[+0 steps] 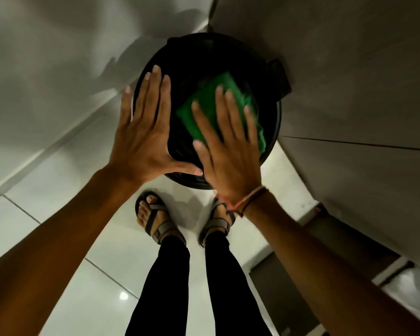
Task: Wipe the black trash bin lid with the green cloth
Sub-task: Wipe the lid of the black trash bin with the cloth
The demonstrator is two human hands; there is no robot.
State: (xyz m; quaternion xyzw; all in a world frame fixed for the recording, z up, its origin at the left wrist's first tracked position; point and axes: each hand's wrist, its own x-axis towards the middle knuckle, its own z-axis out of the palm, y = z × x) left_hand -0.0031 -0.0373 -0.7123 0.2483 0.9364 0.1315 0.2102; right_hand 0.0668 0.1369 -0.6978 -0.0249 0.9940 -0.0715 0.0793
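White glossy floor tiles (58,185) fill the lower left, meeting a pale wall (46,69) along a diagonal seam. Left forearm enters from the bottom left corner.

Left hand (141,132): flat, fingers spread wide, holding nothing. Palm rests over the left rim of the black trash bin lid (199,57); thumb stretches right along the near rim and ends just beside the right hand.

Bin lid: round, black, dark ribbed top, set in the corner where the two walls meet. A small black tab sticks out at the upper right edge, against the right wall (349,69).

Green cloth (204,110): folded to a rough rectangle, lying on the right half of the lid. Long axis runs diagonally, from near-left to far-right; far end points toward the tab. Right edge looks frayed or bunched and reaches close to the lid's right rim.

Right hand (228,146): flat on the cloth, fingers extended and slightly apart, pressing down rather than pinching. Fingertips point away from the person, toward the far-left. Slight motion blur on hand and cloth. Thread bracelet (247,200) at the wrist.

Below the lid: two feet in strapped sandals (155,219), black trousers (165,287). Right foot partly hidden by the right wrist.
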